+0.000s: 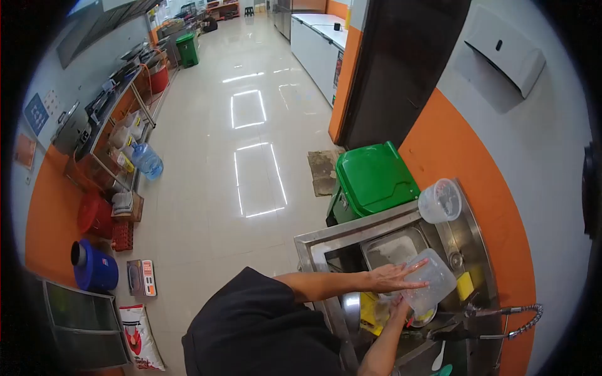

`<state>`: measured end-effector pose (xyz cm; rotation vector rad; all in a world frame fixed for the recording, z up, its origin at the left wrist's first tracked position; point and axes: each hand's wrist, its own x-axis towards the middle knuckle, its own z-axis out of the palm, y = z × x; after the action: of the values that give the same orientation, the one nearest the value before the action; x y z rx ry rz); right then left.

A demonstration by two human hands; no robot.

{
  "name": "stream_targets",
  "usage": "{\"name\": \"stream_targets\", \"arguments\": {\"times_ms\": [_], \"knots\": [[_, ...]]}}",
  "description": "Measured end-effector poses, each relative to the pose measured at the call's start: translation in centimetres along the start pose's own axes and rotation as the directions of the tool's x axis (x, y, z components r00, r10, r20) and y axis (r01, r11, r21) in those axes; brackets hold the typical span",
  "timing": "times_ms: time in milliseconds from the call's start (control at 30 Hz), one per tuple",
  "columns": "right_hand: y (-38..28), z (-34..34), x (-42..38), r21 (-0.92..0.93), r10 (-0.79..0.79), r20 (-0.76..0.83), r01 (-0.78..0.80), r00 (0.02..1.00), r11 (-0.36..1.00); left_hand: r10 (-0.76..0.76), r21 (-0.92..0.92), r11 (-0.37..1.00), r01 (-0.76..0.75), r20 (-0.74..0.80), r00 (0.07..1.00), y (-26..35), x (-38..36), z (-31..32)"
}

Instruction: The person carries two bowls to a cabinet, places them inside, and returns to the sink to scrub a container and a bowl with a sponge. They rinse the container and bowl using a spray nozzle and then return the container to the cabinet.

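Note:
Over the steel sink (307, 250), a clear plastic container (434, 285) is tilted on its side. My left hand (395, 277) lies against its upper side with fingers spread. My right hand (399, 306) is at its lower edge, its fingers partly hidden by the container. A yellow sponge (464, 286) rests on the sink just right of the container. Behind the hands, a metal tray (395, 246) sits in the sink. Below the hands are a yellow item (370, 313) and a metal bowl (351, 307). The spring faucet (527, 323) reaches in from the right.
A round clear tub (440, 200) stands on the sink's far corner, beside a green lidded bin (376, 178). Left on the floor are a blue drum (97, 266), a scale (148, 277) and a white-red sack (140, 338). A paper dispenser (508, 53) hangs on the right wall.

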<state>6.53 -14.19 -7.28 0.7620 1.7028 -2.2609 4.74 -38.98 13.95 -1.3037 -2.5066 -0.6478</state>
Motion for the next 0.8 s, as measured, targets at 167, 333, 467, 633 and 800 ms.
{"name": "stream_targets", "arguments": {"times_ms": [167,333,467,633,800], "knots": [[-0.7,3.1,-2.5,-0.137,0.074,-0.054,-0.080,0.996,0.987,0.057,-0.029,0.998,-0.061,-0.113,0.992,-1.2,-1.1,1.2],[1.6,0.0,-2.3,-0.268,-0.249,-0.042,0.229,0.968,0.936,0.110,-0.036,0.993,-0.115,-0.127,0.986,-0.8,-2.6,0.7],[1.0,0.7,-4.4,-0.213,-0.464,0.019,0.457,0.885,0.863,0.211,-0.025,0.975,-0.220,-0.204,0.956,-0.6,-2.9,1.0],[0.8,1.8,-5.8,-0.199,-0.605,0.116,0.615,0.788,0.763,0.277,0.021,0.960,-0.279,-0.223,0.935,0.0,-3.6,1.2],[-0.4,2.0,-5.8,-0.125,-0.614,0.131,0.628,0.778,0.768,0.195,-0.059,0.975,-0.213,-0.224,0.955,2.0,-4.7,0.3]]}}
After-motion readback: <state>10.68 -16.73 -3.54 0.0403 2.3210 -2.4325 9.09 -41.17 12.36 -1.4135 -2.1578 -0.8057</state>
